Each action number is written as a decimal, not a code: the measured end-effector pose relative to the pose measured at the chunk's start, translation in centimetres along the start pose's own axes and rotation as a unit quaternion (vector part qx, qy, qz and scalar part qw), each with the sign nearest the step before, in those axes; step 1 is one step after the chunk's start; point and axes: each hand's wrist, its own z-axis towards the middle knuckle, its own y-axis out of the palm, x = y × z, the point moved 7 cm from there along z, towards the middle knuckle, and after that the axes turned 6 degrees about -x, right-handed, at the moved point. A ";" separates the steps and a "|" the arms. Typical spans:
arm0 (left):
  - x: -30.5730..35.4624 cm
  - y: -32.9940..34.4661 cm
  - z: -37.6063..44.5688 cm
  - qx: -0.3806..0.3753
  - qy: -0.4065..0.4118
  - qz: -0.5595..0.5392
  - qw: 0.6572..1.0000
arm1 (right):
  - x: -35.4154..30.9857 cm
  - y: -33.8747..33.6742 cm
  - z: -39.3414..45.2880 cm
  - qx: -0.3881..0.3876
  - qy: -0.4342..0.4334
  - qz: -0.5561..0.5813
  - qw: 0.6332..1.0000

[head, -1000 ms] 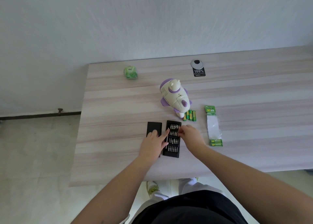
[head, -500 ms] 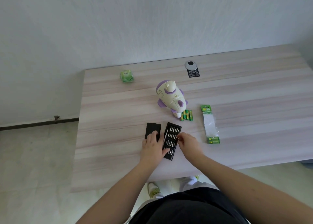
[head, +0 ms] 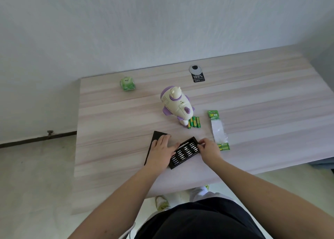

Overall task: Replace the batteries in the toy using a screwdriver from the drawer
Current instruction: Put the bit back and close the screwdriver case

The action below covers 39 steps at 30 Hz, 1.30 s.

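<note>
My left hand [head: 161, 149] lies spread flat on the black lid [head: 156, 137], its fingers touching the bit tray [head: 184, 152] at 3 o'clock. My right hand [head: 208, 149] pinches the tray's far end. The toy [head: 176, 104] stands at 12 o'clock, batteries [head: 194, 122] just beside it.

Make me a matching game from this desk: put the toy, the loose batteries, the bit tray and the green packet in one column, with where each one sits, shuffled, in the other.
Things:
1. toy
2. loose batteries
3. bit tray
4. green packet

Places:
A. near the desk's far left corner, alone
B. between the two hands, touched by both
C. mid-desk, beyond the hands
D. right against the toy's near end

Pairs: 1-C, 2-D, 3-B, 4-A
</note>
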 end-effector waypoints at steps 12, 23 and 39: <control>-4.9 1.3 -1.0 0.066 -0.010 -0.125 0.990 | 1.1 -0.1 -0.9 0.003 0.029 0.028 0.999; -7.8 1.7 -5.1 0.077 -0.042 -0.227 0.970 | 1.4 0.3 -1.7 0.005 0.030 0.069 0.997; -7.8 2.8 -6.8 0.039 -0.101 -0.111 0.988 | 1.3 0.5 -2.2 0.014 0.015 0.053 0.998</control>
